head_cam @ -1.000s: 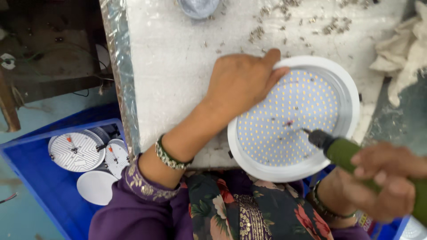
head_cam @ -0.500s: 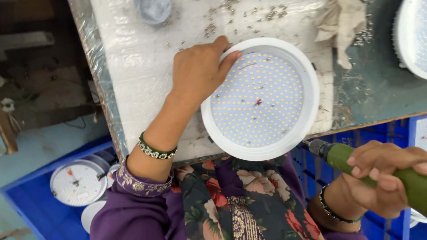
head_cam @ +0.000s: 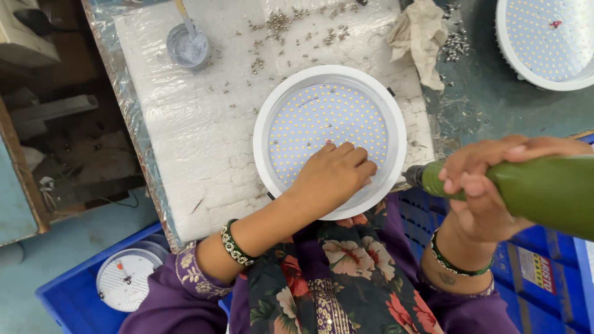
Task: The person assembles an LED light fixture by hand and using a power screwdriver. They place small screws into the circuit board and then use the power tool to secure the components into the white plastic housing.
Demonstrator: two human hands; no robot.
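A round white light fixture (head_cam: 329, 117) with a panel of small yellow diodes lies face up on a white foam pad (head_cam: 204, 142). My left hand (head_cam: 331, 176) rests on its near part, fingers curled on the diode panel. My right hand (head_cam: 489, 185) grips a green electric screwdriver (head_cam: 532, 188) off the fixture's right rim, its dark tip pointing left toward the rim.
Several small screws (head_cam: 278, 25) are scattered at the pad's far side, beside a small grey cup (head_cam: 187, 44) and a crumpled cloth (head_cam: 427, 34). A second round fixture (head_cam: 547, 40) lies at the top right. A blue crate (head_cam: 68, 297) at lower left holds round white discs.
My left hand moved from the fixture's far left rim onto the near part of the diode panel. The screwdriver stays to the right of the fixture, off the panel it touched a second ago.
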